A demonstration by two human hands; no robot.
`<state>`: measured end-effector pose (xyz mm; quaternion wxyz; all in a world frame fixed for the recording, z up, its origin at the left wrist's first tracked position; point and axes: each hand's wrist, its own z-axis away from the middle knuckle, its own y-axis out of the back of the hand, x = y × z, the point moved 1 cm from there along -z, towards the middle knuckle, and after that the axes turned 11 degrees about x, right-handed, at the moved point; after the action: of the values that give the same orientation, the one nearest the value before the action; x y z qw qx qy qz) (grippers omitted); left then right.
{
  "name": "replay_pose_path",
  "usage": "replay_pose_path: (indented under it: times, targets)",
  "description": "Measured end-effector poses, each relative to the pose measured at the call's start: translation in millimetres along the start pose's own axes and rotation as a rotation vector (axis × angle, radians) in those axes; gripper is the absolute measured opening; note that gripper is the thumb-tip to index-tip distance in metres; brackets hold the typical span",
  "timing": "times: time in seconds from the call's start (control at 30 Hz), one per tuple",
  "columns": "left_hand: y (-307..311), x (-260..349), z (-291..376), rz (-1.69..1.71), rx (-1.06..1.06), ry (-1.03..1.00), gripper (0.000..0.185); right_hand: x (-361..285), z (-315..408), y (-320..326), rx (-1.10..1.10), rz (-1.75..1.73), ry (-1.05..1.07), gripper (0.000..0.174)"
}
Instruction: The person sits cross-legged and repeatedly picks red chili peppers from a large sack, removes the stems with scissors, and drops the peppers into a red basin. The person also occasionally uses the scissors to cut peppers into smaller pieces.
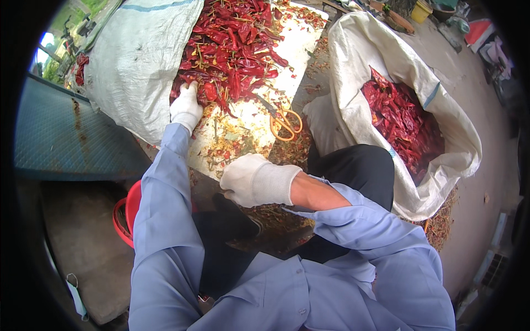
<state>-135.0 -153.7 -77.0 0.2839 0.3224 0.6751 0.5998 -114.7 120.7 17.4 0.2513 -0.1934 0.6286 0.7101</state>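
My left hand (186,106), in a white knit glove, reaches to the near edge of a heap of dried red chili peppers (232,49), beside the mouth of a white woven sack (140,53); its fingertips are partly hidden among the peppers. In a matching glove, my right hand (244,180) is curled over the near end of the pale board (252,120); its palm is hidden, so I cannot tell if it holds anything. Orange-handled scissors (285,124) lie on the board's right edge, blades towards the heap. Stem scraps and seeds litter the board.
On the right stands an open white woven sack (360,53) with red peppers (401,124) inside. A blue metal panel (70,132) is at the left, above a red plastic container (132,207). A face mask (76,298) lies lower left. Stems and scraps cover the ground under the board.
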Motion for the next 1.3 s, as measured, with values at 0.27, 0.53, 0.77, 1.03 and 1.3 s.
replay_pose_path:
  times: [0.27, 0.53, 0.77, 1.03, 1.3]
  targets:
    - [-10, 23, 41, 0.248, -0.016, -0.180, 0.056, 4, 5, 3, 0.003, 0.025, -0.018, 0.024]
    - [10, 7, 80, 0.441, -0.138, -0.095, 0.055, 12, 7, 2, 0.046, 0.055, -0.029, 0.023]
    - [3, -23, 91, 0.882, -0.039, -0.035, 0.037, 30, 1, 20, 0.319, 0.008, -0.232, 0.024]
    - [6, 12, 128, 0.389, -0.009, -0.311, 0.034, 51, 1, 37, 0.458, 0.053, -0.312, 0.027]
    - [-17, 24, 128, 0.158, 0.023, -0.403, 0.025, 55, 0, 36, 0.510, 0.042, -0.296, 0.025]
